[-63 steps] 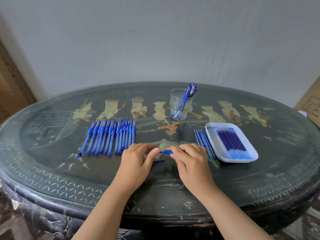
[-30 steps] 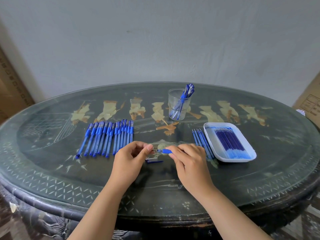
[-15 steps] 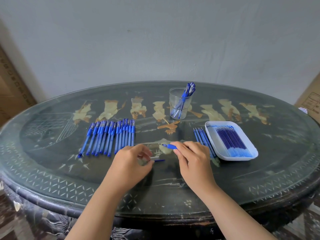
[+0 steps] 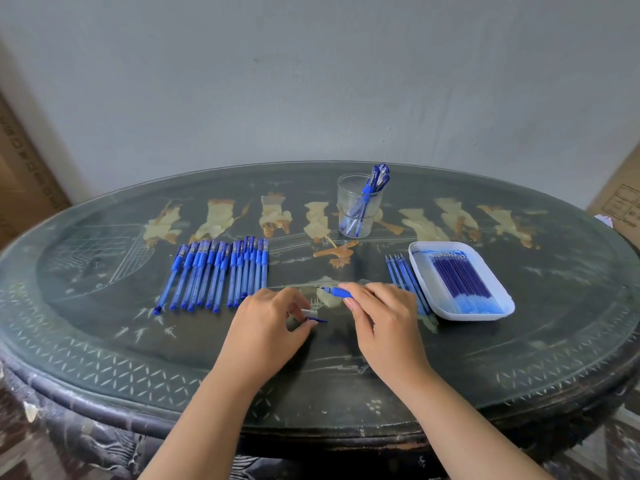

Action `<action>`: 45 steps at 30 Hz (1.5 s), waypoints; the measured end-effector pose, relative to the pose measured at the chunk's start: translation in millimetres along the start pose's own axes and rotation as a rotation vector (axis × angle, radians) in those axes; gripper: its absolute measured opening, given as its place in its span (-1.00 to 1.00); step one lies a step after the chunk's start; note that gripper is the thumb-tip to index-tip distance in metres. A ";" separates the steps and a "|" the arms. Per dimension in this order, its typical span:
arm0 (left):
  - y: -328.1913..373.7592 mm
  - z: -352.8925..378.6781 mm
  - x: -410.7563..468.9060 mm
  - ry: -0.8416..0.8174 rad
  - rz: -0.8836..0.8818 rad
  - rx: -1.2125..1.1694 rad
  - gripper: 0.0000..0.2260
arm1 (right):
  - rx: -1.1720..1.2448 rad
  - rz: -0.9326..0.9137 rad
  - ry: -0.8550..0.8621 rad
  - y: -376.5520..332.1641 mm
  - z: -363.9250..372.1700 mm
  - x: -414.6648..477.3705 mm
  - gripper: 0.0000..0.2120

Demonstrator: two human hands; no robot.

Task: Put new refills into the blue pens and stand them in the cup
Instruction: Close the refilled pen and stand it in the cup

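On a dark oval table [image 4: 554, 323] with pale inlaid figures, seen from the head of the person working, two bare forearms reach in from the near edge. Near the table's middle the left hand [image 4: 266, 327] lies knuckles up, fingers curled. Its thumb and forefinger pinch a small clear pen cap [image 4: 309, 316] whose blue clip points right. Just to the right and slightly farther off, the right hand [image 4: 384, 317] is also knuckles up. Its thumb and curled fingers pinch an uncapped pen [image 4: 337, 291] by the blue grip. The fine tip points left and the barrel is hidden under the hand. The hands are close but apart.

To the far left of the left hand, a row of blue pens [image 4: 221, 275] lies side by side, capped ends away from the person. At the far middle stands a clear cup [image 4: 346, 202] with several finished pens [image 4: 372, 192] leaning right. On the right sits a white tray [image 4: 415, 252] filled with new refills [image 4: 460, 278]. A few loose refills [image 4: 401, 271] lie just beside the tray's left rim, their near ends behind the right hand.
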State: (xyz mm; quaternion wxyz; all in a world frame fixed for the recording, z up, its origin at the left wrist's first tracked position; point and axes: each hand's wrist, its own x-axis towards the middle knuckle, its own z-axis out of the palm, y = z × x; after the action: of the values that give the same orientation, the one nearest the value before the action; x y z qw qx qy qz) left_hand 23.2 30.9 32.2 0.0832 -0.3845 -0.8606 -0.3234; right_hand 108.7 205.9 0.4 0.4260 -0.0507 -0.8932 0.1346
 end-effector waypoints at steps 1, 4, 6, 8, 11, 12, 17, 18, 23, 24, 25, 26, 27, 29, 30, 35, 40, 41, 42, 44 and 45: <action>-0.1 -0.4 -0.3 0.002 0.002 0.000 -0.78 | 0.006 0.002 0.000 -0.3 -0.7 -0.1 -0.79; -0.9 0.0 -1.4 0.068 0.025 -0.011 -0.79 | 0.029 0.020 0.004 -2.7 -5.0 3.4 -0.81; -0.1 -0.1 -1.6 0.125 0.023 -0.070 -0.80 | 0.028 0.047 0.010 -7.3 -9.2 8.6 -0.80; 2.7 -1.8 -1.6 0.149 0.010 -0.157 -0.80 | 0.120 0.142 0.002 -14.8 -14.6 15.2 -0.79; 11.0 -5.5 -1.7 0.103 -0.048 -0.316 -0.75 | 0.373 0.384 -0.064 -27.2 -24.0 25.5 -0.84; 14.5 -6.1 -1.5 0.069 -0.083 -0.391 -0.72 | 0.448 0.452 -0.102 -31.0 -26.9 28.3 -0.85; 28.0 -4.3 -2.0 -0.046 -0.194 -0.730 -0.76 | 0.778 0.638 -0.198 -45.2 -39.6 37.6 -0.86; 29.4 -4.2 -1.9 -0.047 -0.214 -0.764 -0.79 | 0.793 0.650 -0.208 -46.8 -40.7 38.3 -0.86; 30.6 -6.7 -0.9 -0.043 -0.251 -0.767 -0.85 | 0.865 0.708 -0.237 -49.2 -46.0 42.0 -0.85; 30.0 -7.1 -0.9 -0.045 -0.245 -0.757 -0.85 | 0.891 0.725 -0.219 -48.8 -47.9 44.2 -0.85; 29.4 -7.7 -1.2 -0.047 -0.238 -0.743 -0.85 | 0.915 0.745 -0.193 -47.9 -50.5 47.3 -0.85; 29.4 -8.4 -1.4 -0.052 -0.232 -0.728 -0.85 | 0.931 0.762 -0.170 -46.0 -53.3 51.0 -0.86; 29.4 -9.2 -1.9 -0.058 -0.228 -0.713 -0.84 | 0.942 0.777 -0.158 -43.9 -56.3 54.5 -0.88; 30.0 -11.0 -2.6 -0.069 -0.219 -0.683 -0.84 | 0.956 0.799 -0.166 -39.4 -60.8 59.9 -0.91; 30.1 -11.6 -2.8 -0.073 -0.215 -0.671 -0.84 | 0.957 0.806 -0.179 -37.5 -62.5 62.1 -0.92; 26.9 -12.9 -3.9 -0.114 -0.205 -0.603 -0.83 | 0.998 0.800 -0.120 -30.6 -73.2 75.2 -0.92; 27.5 -16.5 -3.4 -0.111 -0.207 -0.594 -0.84 | 0.942 0.730 -0.174 -27.7 -78.9 81.8 -0.90; 27.8 -17.6 -3.4 -0.109 -0.207 -0.592 -0.84 | 0.931 0.715 -0.202 -28.7 -79.1 81.4 -0.85; 28.3 -18.2 -3.4 -0.107 -0.208 -0.590 -0.84 | 0.926 0.707 -0.221 -29.8 -79.2 81.3 -0.80; 28.7 -19.1 -3.6 -0.105 -0.211 -0.588 -0.84 | 0.974 0.726 -0.212 -31.8 -79.6 82.6 -0.77; 28.3 -19.0 -3.8 -0.105 -0.214 -0.586 -0.84 | 1.015 0.745 -0.191 -31.7 -80.1 84.3 -0.77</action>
State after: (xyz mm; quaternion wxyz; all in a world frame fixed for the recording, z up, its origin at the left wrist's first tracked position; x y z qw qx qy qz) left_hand 44.1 30.8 59.5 -0.1103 -0.3157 -0.7695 -0.5441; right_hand 118.2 208.6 120.5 0.2400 -0.1377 -0.6749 0.6841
